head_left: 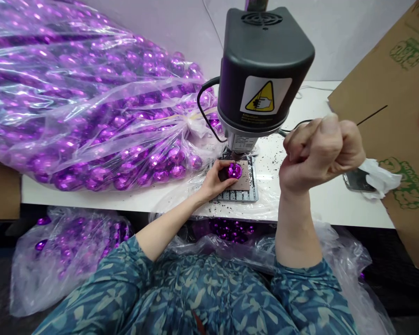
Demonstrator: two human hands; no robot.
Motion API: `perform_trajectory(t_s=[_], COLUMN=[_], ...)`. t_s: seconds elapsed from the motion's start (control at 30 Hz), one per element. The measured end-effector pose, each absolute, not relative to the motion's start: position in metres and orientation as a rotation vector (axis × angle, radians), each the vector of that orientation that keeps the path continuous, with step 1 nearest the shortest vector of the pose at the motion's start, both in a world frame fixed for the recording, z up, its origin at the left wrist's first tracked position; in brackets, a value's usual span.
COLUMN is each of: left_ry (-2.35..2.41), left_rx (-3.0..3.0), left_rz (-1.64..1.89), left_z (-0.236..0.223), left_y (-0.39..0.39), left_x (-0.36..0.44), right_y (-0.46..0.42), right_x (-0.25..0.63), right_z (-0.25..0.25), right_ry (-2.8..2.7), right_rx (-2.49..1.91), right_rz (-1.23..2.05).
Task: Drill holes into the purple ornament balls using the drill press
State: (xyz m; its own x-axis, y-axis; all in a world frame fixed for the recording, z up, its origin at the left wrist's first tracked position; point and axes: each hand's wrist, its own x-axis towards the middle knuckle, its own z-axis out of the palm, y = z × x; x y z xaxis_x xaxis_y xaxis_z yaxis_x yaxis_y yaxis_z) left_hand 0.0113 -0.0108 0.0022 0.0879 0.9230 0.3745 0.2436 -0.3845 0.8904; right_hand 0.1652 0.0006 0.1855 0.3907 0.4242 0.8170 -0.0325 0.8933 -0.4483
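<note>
Purple faceted bauble (235, 170) sits on the drill-press plate (246, 188), under the machine head (263, 70); round, long axis cannot be told. Left hand (218, 181) grasps it from the left. Right hand (319, 151) clenched on lever (370, 114), near right. White table (317, 204), black swarf; bagged baubles (91, 102) far left, cardboard (398, 116) right.

White table (300, 204) carries bead bag (91, 107), drill press (261, 70), phone (356, 181).
</note>
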Motion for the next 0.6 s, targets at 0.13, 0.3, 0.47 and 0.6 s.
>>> perform_trajectory(t_s=[0.13,0.3,0.47,0.6], left_ry=[1.120,1.136,1.151,1.119], left_rx=[1.725,1.742,1.741,1.756], left_rz=[1.362,1.344,1.342,1.363], left_z=[0.003,0.003,0.002,0.003], left_y=[-0.011,-0.011,-0.011,-0.011], left_x=[0.011,0.011,0.011,0.011], right_y=[0.001,0.008,0.011,0.012], right_x=[0.165,0.166,0.166,0.167], right_z=[0.176,0.168,0.156,0.150], right_ry=[-1.121,-1.098,-1.121,-1.198], right_rx=[-0.370,-0.327,-0.266,-0.163], right_rz=[0.254,0.201,0.124,0.072])
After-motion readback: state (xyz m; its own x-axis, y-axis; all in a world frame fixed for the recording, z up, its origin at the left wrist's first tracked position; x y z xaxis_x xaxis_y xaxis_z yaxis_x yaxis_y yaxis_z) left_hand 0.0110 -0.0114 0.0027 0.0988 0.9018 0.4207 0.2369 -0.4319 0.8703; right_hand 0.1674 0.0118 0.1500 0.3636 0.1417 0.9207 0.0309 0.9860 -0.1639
